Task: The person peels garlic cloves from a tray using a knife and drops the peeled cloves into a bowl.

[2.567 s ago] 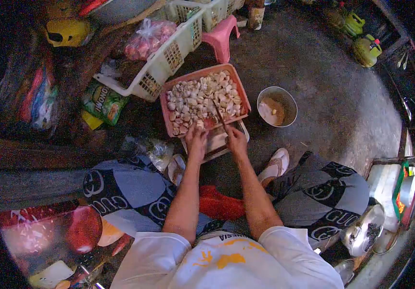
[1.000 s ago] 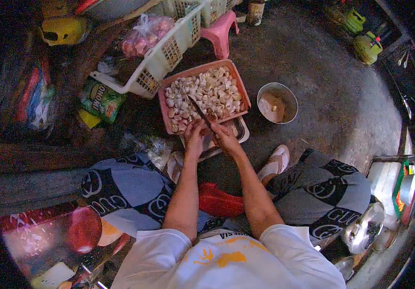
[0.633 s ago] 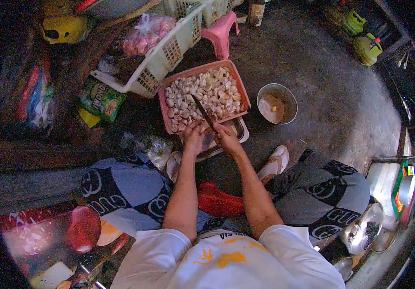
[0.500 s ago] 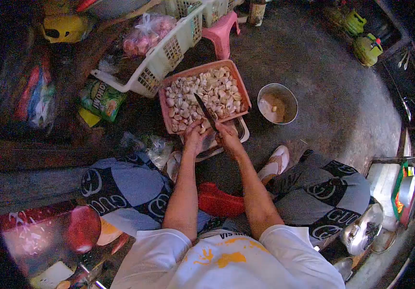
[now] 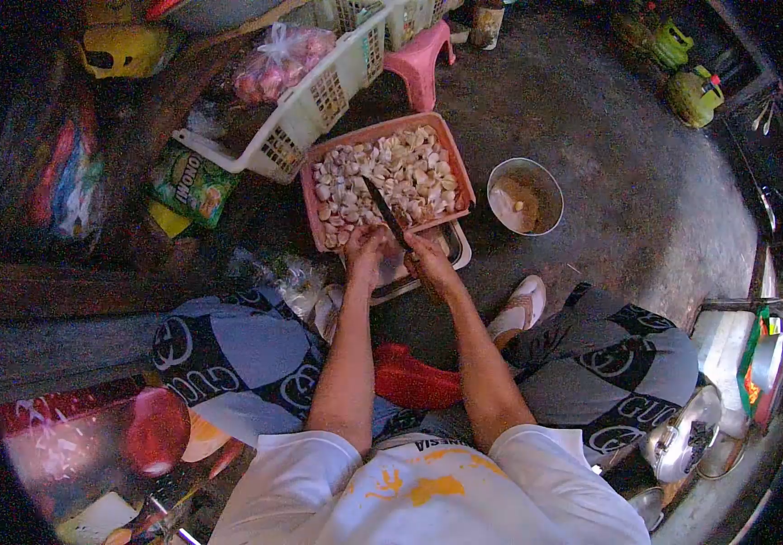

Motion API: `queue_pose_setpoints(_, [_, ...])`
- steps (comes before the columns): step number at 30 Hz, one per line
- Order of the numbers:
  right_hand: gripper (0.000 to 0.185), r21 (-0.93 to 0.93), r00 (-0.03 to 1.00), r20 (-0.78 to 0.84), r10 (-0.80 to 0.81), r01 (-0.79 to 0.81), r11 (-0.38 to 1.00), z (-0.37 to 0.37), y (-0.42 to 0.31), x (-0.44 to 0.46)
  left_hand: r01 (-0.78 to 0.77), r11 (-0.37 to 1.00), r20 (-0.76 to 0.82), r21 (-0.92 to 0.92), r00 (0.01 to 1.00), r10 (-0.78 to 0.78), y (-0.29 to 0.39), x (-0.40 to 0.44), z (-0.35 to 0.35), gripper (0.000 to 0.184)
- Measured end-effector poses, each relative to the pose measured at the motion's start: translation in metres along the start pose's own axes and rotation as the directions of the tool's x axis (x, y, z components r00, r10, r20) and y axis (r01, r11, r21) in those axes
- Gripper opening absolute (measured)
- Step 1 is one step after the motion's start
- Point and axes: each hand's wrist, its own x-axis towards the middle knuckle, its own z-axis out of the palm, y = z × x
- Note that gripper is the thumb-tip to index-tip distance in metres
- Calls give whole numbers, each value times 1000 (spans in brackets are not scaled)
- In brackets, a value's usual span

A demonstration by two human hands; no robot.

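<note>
A pink plastic tray (image 5: pixel 465 170) full of unpeeled garlic cloves (image 5: pixel 400 168) sits on the floor in front of me. At its near edge, my right hand (image 5: pixel 429 261) is closed around the handle of a knife (image 5: pixel 383 203), the dark blade pointing up and left over the garlic. Just left of the knife, my left hand (image 5: pixel 367 251) is pinched, with a garlic clove at its fingertips mostly hidden by the fingers. Beneath both hands lies a metal tray (image 5: pixel 458 247). A round metal bowl (image 5: pixel 550 218) on the right contains some pale cloves.
White plastic baskets (image 5: pixel 319 102) stand behind on the left, near a pink stool (image 5: pixel 417 65) and a bag of shallots (image 5: pixel 282 65). A green packet (image 5: pixel 193 184) lies at left. Gas cylinders (image 5: pixel 694 95) are at far right. A red seat (image 5: pixel 414 375) shows between my legs.
My left hand has turned slightly and shifted a little up and left, so the clove shows less. The knife stays in my right hand, nearly in place.
</note>
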Motion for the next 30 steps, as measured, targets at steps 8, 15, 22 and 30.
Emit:
queue_pose_setpoints(8, [35, 3, 993, 34, 117, -117, 993, 7, -29, -13, 32, 996, 71, -80, 997, -26, -9, 11, -9, 16])
queue_pose_setpoints(15, [30, -13, 999, -10, 42, -42, 999, 7, -17, -4, 27, 999, 30, -19, 999, -27, 2, 2, -2, 19])
queue_pose_setpoints(22, [27, -35, 998, -15, 67, -67, 997, 6, -16, -2, 64, 983, 73, -174, 996, -52, -18, 14, -12, 16])
queue_pose_setpoints(30, [27, 90, 999, 31, 17, -20, 996, 15, -29, -13, 73, 984, 42, -161, 997, -67, -7, 2, -1, 17])
